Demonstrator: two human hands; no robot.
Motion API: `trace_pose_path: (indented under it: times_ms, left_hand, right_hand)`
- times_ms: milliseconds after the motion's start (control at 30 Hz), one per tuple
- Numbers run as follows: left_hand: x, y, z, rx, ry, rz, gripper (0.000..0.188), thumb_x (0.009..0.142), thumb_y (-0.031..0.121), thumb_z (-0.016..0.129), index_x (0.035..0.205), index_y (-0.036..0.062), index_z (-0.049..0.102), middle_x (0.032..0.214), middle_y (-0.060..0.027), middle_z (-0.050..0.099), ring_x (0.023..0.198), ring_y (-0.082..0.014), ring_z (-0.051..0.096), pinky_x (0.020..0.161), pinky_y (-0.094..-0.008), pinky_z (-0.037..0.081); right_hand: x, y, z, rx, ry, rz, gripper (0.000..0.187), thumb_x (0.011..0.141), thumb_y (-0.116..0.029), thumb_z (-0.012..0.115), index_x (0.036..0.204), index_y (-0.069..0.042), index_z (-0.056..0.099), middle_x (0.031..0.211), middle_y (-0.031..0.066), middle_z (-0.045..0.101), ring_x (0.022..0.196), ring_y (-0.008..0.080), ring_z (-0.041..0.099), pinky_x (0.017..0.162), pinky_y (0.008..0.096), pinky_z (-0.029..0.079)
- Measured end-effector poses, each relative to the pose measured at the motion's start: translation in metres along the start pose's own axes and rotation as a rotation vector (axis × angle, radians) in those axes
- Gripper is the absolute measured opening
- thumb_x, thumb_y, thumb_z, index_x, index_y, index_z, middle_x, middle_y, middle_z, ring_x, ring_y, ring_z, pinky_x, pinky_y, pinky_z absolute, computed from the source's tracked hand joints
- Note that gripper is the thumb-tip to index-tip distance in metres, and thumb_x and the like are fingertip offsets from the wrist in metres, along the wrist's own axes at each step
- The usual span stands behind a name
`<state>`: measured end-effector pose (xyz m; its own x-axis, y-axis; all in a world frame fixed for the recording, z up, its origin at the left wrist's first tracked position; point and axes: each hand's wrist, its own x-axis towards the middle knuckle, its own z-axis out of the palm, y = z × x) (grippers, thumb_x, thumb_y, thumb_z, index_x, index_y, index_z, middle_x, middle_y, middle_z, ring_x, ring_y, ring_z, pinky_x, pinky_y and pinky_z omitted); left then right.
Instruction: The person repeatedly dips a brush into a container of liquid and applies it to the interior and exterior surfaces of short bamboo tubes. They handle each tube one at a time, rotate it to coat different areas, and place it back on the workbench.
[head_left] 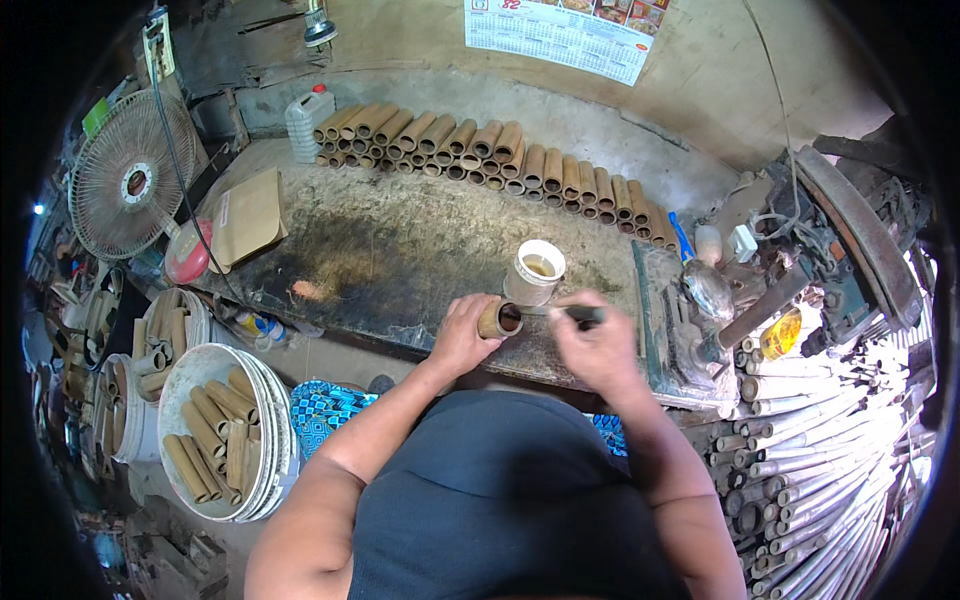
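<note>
My left hand (462,338) is wrapped around a short bamboo tube (491,322) near the front edge of the workbench (400,230). The tube's open end faces right, and its inside looks dark. To its right, my right hand (600,345) is closed on a small dark-handled tool (585,316). A thin part of that tool points left toward the tube's mouth; its exact kind is hard to make out. Just beyond both hands stands a white plastic tub (527,287) with some yellowish-brown liquid inside.
Stacked bamboo tubes (490,140) line the back of the bench, beside a plastic jug (303,125). A brown envelope (248,218) and a fan (135,180) are at left. Buckets (280,450) of tubes stand lower left. A metal vise-like tool (745,325) and long bamboo poles (820,470) occupy the right.
</note>
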<state>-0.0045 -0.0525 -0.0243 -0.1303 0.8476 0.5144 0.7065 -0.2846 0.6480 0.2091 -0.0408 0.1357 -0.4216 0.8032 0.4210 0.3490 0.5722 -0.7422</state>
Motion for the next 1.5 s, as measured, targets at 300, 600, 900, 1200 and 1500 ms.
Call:
trace_pose_path:
  times_ms: [300, 600, 900, 1200, 1500]
  left_hand:
    - [0.001, 0.000, 0.002, 0.039, -0.019, -0.027, 0.065, 0.070, 0.014, 0.085, 0.131, 0.0075, 0.061, 0.129, -0.0147, 0.063, 0.122, -0.0385, 0.057, 0.107, -0.0467, 0.046]
    - [0.001, 0.006, -0.001, 0.049, -0.104, 0.017, 0.067, 0.069, 0.013, 0.083, 0.132, 0.0102, 0.061, 0.131, -0.0137, 0.062, 0.125, -0.0367, 0.055, 0.110, -0.0480, 0.043]
    - [0.009, -0.006, -0.015, -0.354, -0.125, -0.309, 0.068, 0.076, 0.010, 0.087, 0.136, 0.0085, 0.055, 0.136, -0.0121, 0.061, 0.130, -0.0269, 0.057, 0.107, -0.0423, 0.049]
    - [0.013, -0.003, -0.019, -1.129, -0.154, -0.337, 0.083, 0.071, -0.008, 0.088, 0.141, 0.0089, 0.046, 0.145, -0.0095, 0.054, 0.135, -0.0225, 0.053, 0.114, -0.0418, 0.047]
    - [0.015, -0.001, -0.007, -1.325, 0.015, -0.404, 0.067, 0.087, 0.013, 0.083, 0.142, 0.0074, 0.045, 0.136, -0.0113, 0.059, 0.128, -0.0259, 0.058, 0.109, -0.0433, 0.051]
  right_hand:
    - [-0.001, -0.008, -0.016, -0.072, -0.151, -0.184, 0.016, 0.084, -0.005, 0.073, 0.100, -0.003, 0.072, 0.087, 0.0123, 0.070, 0.076, 0.0223, 0.068, 0.069, 0.0329, 0.054]
    - [0.001, 0.020, 0.016, -0.189, -0.319, -0.277, 0.022, 0.082, -0.007, 0.069, 0.103, -0.006, 0.069, 0.092, 0.0195, 0.066, 0.088, 0.0428, 0.067, 0.078, 0.0472, 0.057]
    - [-0.009, -0.026, -0.062, -0.123, 0.081, -0.274, 0.017, 0.083, 0.001, 0.074, 0.099, -0.003, 0.075, 0.094, 0.0145, 0.074, 0.085, 0.0246, 0.073, 0.077, 0.0334, 0.057]
    - [-0.013, -0.017, -0.100, 0.174, 0.320, -0.098, 0.018, 0.095, 0.003, 0.066, 0.112, 0.002, 0.068, 0.089, 0.0077, 0.069, 0.076, 0.0083, 0.064, 0.070, 0.0218, 0.050]
    - [0.008, 0.057, -0.072, 0.206, 0.310, 0.026, 0.017, 0.093, 0.000, 0.070, 0.110, 0.000, 0.069, 0.087, 0.0004, 0.065, 0.075, 0.0059, 0.058, 0.069, 0.0214, 0.046]
